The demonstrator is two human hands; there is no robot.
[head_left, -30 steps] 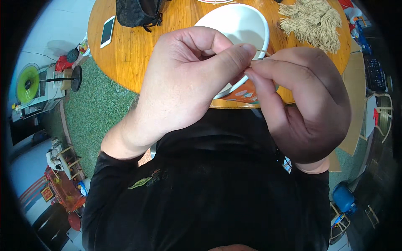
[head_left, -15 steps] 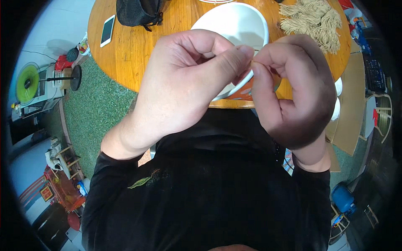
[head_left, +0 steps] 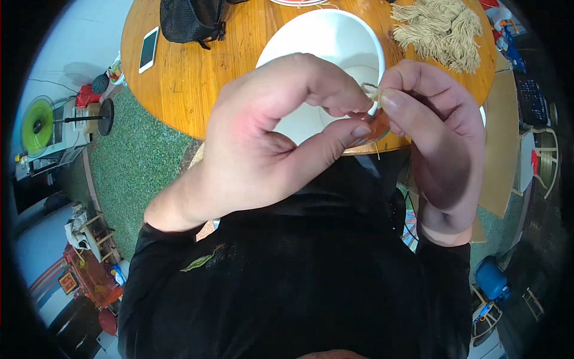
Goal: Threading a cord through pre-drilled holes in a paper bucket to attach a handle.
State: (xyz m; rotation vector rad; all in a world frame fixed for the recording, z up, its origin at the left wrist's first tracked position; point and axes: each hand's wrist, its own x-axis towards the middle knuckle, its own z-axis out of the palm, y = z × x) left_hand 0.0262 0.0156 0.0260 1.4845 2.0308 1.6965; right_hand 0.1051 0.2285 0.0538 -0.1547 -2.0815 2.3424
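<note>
A thin beige string [head_left: 370, 90] makes a small loop between my fingertips, above the near rim of a white bucket [head_left: 320, 36]. My right hand [head_left: 442, 131] is closed, thumb and index finger pinching the string. From the other side my left hand [head_left: 251, 143] meets it with curled fingers; the index fingertip is at the loop, and the thumb tip stands a little below. How firmly the left fingers grip is partly hidden. A short string end hangs below the hands. The bucket's outside shows an orange pattern.
On the round wooden table [head_left: 173, 96] are a white phone [head_left: 149, 50], a black mesh bag [head_left: 188, 24] and a heap of beige yarn [head_left: 439, 33]. A green leaf [head_left: 197, 262] clings to my black clothing. A green fan [head_left: 38, 124] stands to the left, cardboard [head_left: 499, 149] to the right.
My left thumb has come away from the index finger, and a string loop now shows between the hands. The right hand has turned and shifted slightly right. The view has shifted slightly.
</note>
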